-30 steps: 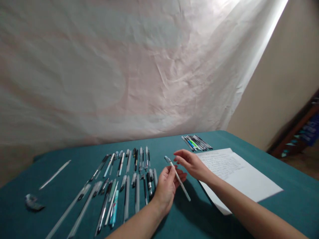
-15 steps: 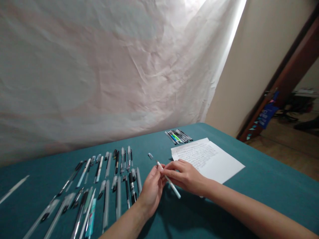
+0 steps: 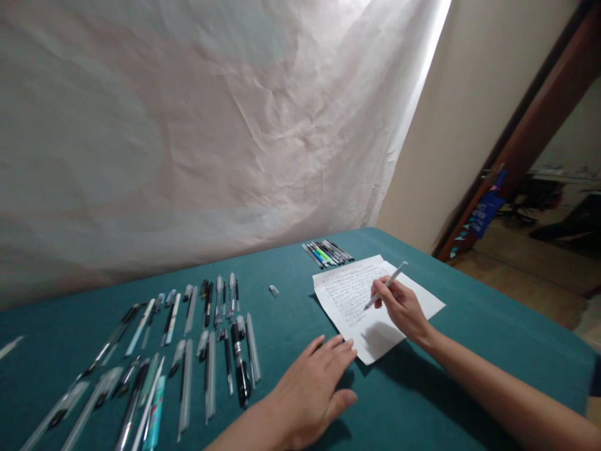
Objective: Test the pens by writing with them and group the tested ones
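My right hand [image 3: 399, 304] grips a white pen [image 3: 389, 283] in a writing hold, its tip pointing down and left over the paper. The sheet of paper [image 3: 425, 300] carries several lines of handwriting on its left part; whether the tip touches it I cannot tell. My left hand [image 3: 314, 388] is open, fingers spread, with its fingertips at the paper's lower left edge. A small clear pen cap [image 3: 273, 290] lies on the table left of the paper.
The table has a dark green cloth [image 3: 277, 344]. Disassembled pens, caps and barrels lie in rows on the left, among them a black pen [image 3: 240, 366] and a turquoise one [image 3: 154, 413]. Beyond the paper lies a row of pens [image 3: 327, 254]. A pale curtain [image 3: 211, 138] hangs behind.
My hands have parted. The right one has carried the white pen over the paper and turned it tip down. The left one has let go and spread out beside the sheet.
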The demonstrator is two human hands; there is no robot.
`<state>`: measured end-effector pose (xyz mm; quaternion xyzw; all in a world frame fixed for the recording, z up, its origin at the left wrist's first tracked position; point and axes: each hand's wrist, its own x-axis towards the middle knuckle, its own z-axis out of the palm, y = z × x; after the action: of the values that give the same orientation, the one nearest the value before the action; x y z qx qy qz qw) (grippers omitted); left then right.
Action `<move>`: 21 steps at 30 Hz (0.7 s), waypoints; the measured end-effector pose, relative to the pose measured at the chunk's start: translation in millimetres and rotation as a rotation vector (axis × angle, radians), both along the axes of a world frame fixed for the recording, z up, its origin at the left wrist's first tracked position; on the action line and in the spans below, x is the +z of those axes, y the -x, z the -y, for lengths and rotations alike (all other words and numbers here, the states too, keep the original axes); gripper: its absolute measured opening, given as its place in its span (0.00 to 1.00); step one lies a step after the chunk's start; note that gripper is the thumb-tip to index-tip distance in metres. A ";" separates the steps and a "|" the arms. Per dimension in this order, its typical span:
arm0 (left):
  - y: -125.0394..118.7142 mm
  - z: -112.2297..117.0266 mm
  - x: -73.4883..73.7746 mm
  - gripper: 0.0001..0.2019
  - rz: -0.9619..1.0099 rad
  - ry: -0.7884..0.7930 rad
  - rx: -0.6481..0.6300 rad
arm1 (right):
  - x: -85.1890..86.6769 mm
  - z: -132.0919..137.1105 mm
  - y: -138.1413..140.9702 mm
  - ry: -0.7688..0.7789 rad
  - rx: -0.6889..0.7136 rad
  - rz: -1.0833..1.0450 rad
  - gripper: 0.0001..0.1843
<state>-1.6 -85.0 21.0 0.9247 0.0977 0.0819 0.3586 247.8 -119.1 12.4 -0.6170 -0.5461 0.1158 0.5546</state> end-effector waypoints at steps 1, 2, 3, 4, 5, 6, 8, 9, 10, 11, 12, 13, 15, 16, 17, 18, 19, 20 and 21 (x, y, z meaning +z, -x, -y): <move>-1.0 0.2 0.1 0.27 -0.048 -0.064 -0.018 | -4.2 -0.3 -8.3 0.042 -0.018 -0.066 0.17; -2.2 0.3 -0.1 0.28 -0.085 -0.113 -0.028 | -8.3 -0.6 -15.3 0.076 -0.036 -0.118 0.19; -3.2 0.3 -0.4 0.29 -0.111 -0.149 -0.035 | -12.1 -0.7 -20.9 0.100 -0.052 -0.159 0.21; -4.1 0.2 -0.8 0.29 -0.129 -0.178 -0.039 | -15.4 -0.8 -24.8 0.117 -0.062 -0.197 0.22; -4.8 0.1 -1.3 0.30 -0.142 -0.201 -0.044 | -18.1 -0.8 -27.1 0.129 -0.065 -0.228 0.22; -5.2 0.0 -1.7 0.30 -0.153 -0.218 -0.048 | -20.1 -0.7 -28.0 0.141 -0.060 -0.253 0.22; -5.6 -0.1 -2.2 0.30 -0.163 -0.246 -0.053 | -22.5 -0.6 -26.9 0.160 -0.041 -0.282 0.22; -5.7 -0.1 -2.4 0.30 -0.166 -0.258 -0.053 | -23.3 -0.6 -25.7 0.173 -0.023 -0.284 0.22; -5.7 -0.1 -2.6 0.30 -0.168 -0.271 -0.053 | -24.3 -0.7 -24.4 0.184 -0.004 -0.279 0.21; -5.8 0.0 -2.8 0.30 -0.170 -0.281 -0.052 | -25.7 -0.9 -23.4 0.195 0.014 -0.270 0.20; -5.9 0.0 -3.1 0.30 -0.172 -0.288 -0.052 | -27.6 -1.1 -22.9 0.206 0.029 -0.259 0.19; -6.1 0.0 -3.3 0.30 -0.174 -0.293 -0.052 | -30.2 -1.5 -22.7 0.218 0.039 -0.247 0.18; -6.6 -0.2 -3.8 0.30 -0.183 -0.296 -0.054 | -36.4 -2.2 -23.7 0.230 0.056 -0.247 0.16; -6.9 -0.4 -3.9 0.30 -0.187 -0.296 -0.055 | -39.5 -2.5 -24.6 0.233 0.067 -0.262 0.15; -7.2 -0.5 -3.8 0.30 -0.192 -0.297 -0.057 | -42.2 -2.6 -25.6 0.235 0.081 -0.279 0.15; -7.5 -0.6 -3.5 0.30 -0.196 -0.299 -0.057 | -44.1 -2.5 -26.5 0.236 0.096 -0.293 0.15; -7.7 -0.6 -3.0 0.30 -0.199 -0.301 -0.056 | -45.1 -2.1 -27.3 0.239 0.110 -0.296 0.14; -7.8 -0.6 -2.4 0.30 -0.201 -0.303 -0.056 | -45.2 -1.4 -28.0 0.244 0.121 -0.287 0.14; -7.9 -0.5 -1.6 0.30 -0.202 -0.304 -0.054 | -44.5 -0.6 -28.6 0.253 0.129 -0.266 0.13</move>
<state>6.3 -84.5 19.4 0.9741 0.0946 -0.0071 0.2051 276.4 -118.5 -32.1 -0.6248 -0.4875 0.2991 0.5315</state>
